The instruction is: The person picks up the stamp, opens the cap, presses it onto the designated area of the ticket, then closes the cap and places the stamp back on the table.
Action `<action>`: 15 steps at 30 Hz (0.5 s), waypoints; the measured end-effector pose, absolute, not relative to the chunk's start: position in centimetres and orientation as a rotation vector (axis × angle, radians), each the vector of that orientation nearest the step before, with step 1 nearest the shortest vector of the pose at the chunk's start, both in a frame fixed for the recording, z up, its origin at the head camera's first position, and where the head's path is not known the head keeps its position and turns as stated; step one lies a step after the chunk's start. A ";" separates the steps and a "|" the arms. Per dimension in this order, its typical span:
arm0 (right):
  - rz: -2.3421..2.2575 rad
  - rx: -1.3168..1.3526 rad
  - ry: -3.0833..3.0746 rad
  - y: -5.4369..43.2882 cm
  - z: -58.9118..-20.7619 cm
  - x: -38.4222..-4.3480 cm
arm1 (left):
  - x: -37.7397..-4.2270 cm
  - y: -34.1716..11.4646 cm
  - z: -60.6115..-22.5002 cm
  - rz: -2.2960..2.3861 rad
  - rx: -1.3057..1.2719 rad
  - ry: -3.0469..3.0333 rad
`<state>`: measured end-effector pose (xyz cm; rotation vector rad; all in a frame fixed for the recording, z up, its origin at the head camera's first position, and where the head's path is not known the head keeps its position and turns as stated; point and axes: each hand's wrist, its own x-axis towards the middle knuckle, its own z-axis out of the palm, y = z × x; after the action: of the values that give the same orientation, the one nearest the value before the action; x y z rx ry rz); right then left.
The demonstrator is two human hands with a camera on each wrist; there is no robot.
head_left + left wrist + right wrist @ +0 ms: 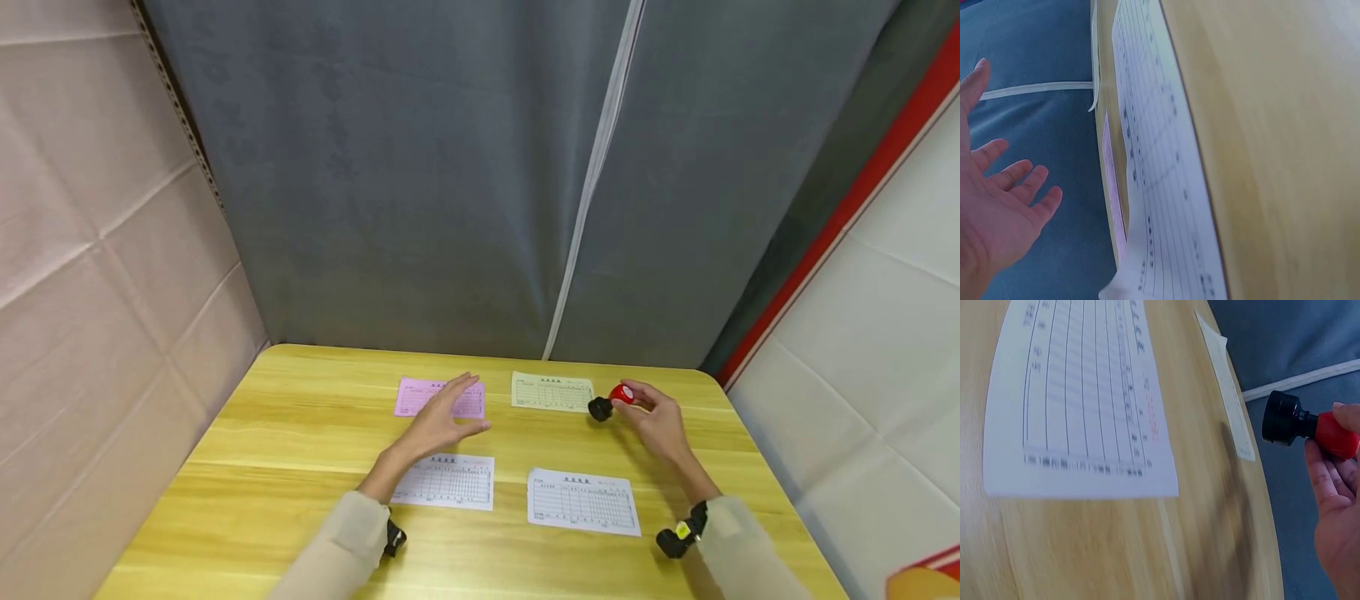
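In my right hand [658,423] I hold a stamp with a red handle [1334,435] and a black round head [1282,419]. The stamp is raised above the table, beside the right edge of a yellow printed form [551,392]. My left hand [442,421] hovers with its fingers spread and nothing in it. It is over a pink form [408,398] and a white form [457,483], partly hiding both in the head view. Another white form [583,502] lies at the front right. Whether any form bears a stamp mark, I cannot tell.
The forms lie apart on a yellow wood-grain table [247,500]. A grey curtain [420,183] hangs behind the far edge. Pale cloth [105,275] stands at the left, and a white panel [870,375] with red trim at the right.
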<state>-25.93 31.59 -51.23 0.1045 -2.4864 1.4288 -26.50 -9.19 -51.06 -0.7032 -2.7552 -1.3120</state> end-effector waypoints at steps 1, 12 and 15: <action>1.447 0.103 -2.479 31.4 -51.2 -26.0 | -26.5 -9.1 -51.0 -1.317 -0.701 -2.754; 1.601 0.146 -2.401 28.7 -51.0 -26.2 | -26.7 -7.6 -51.0 -1.433 -0.732 -2.637; 1.631 0.170 -2.372 27.7 -50.9 -26.2 | -26.7 -7.1 -50.9 -1.487 -0.740 -2.601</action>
<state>-26.22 27.70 -50.88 0.1701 -2.3723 1.6313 -26.69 -7.13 -50.89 -0.7401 -2.6014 -1.4872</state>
